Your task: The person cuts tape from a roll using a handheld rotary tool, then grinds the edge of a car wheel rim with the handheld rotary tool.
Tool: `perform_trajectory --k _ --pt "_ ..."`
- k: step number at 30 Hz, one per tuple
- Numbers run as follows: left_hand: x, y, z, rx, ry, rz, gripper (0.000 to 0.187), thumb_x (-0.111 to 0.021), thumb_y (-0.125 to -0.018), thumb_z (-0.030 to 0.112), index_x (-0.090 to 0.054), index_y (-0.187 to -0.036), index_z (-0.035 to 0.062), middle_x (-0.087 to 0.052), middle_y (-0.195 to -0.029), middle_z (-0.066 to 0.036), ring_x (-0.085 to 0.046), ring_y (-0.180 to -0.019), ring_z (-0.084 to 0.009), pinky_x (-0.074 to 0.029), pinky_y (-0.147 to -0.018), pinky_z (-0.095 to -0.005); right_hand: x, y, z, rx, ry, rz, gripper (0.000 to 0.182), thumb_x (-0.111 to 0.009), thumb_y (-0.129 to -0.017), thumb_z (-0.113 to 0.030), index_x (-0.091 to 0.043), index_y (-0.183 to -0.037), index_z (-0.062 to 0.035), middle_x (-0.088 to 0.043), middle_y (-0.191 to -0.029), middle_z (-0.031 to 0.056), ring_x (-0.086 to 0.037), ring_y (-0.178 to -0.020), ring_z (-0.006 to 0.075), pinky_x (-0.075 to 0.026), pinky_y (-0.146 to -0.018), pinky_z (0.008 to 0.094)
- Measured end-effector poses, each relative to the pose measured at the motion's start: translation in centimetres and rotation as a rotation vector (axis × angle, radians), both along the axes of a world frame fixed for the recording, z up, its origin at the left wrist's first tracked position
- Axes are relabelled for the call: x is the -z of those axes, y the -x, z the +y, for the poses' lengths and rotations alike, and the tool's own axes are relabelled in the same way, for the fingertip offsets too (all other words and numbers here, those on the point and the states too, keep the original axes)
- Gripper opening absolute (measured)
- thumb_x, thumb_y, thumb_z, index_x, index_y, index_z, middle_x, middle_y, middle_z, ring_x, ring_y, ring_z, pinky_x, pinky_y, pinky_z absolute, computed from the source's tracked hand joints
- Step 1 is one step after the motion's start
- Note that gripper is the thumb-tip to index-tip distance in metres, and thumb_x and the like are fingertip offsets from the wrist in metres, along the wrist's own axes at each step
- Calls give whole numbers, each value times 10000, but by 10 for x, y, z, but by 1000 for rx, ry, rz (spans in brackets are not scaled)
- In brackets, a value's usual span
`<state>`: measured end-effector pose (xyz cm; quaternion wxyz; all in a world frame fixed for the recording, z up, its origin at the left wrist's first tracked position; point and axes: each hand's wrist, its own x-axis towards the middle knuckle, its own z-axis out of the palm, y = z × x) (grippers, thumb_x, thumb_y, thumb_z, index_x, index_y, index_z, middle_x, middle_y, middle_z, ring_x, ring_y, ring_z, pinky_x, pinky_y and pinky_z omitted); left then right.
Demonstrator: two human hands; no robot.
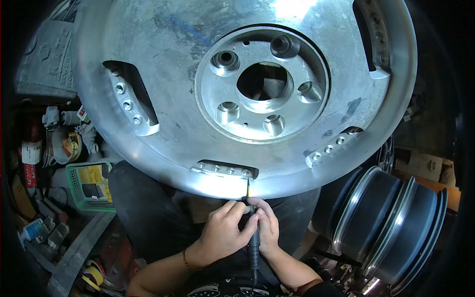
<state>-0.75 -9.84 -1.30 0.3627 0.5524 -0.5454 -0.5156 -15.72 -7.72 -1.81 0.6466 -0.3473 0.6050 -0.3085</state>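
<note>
A large bare-metal wheel stands tilted in front of me, with a recessed hub, bolt holes and several slots near its rim. My left hand is closed around the upper part of a black pen-shaped rotary tool, its thumb along the grip. From the other side, my right hand grips the same tool, fingers curled at its neck. The tool's thin bit points up, its tip right at the right end of the bottom slot. A cord runs down from the grip towards my lap.
Dark wheel barrels with shiny rims stand at the right. On the left are a green plastic basket holding a yellow packet, a round tub and a red bottle. A cardboard box sits at the far right.
</note>
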Motion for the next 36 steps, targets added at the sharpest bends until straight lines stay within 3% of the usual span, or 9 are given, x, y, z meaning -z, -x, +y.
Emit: perform_trajectory --k 3,15,17,20,36 --pt "2 1 0 -15 21 26 193 -714 -837 100 -646 -935 -52 -621 -773 -152 -638 -552 -220 -508 -506 -315 -2 -3 0 0 98 73 367 -375 -1041 -171 -506 -1300 54 -592 -1075 70 -538 -951 102 -440 -872 249" --pt "2 5 0 -23 73 7 172 -710 -827 85 -641 -904 -53 -602 -737 -141 -601 -520 -202 -486 -488 -316 2 0 2 70 33 10 380 -369 -1041 -176 -502 -1304 64 -587 -1071 73 -536 -939 96 -442 -861 243" --pt "1 4 1 -19 34 -15 171 -711 -824 83 -646 -905 -52 -602 -735 -138 -591 -512 -195 -481 -483 -312 -2 -1 -2 43 -25 -38 385 -387 -1025 -174 -487 -1302 75 -568 -1097 73 -493 -884 58 -414 -806 207" --pt "2 6 1 -39 41 30 170 -712 -821 82 -647 -906 -52 -603 -733 -135 -588 -510 -189 -482 -483 -313 -2 -1 0 54 25 8 383 -365 -1041 -170 -495 -1310 70 -584 -1070 69 -533 -935 94 -441 -860 244" --pt "3 6 2 -28 31 0 172 -710 -823 76 -646 -915 -54 -597 -722 -133 -591 -522 -192 -484 -494 -317 -2 -1 -1 40 38 5 395 -367 -1040 -184 -487 -1313 75 -595 -1027 68 -545 -915 95 -454 -832 239"
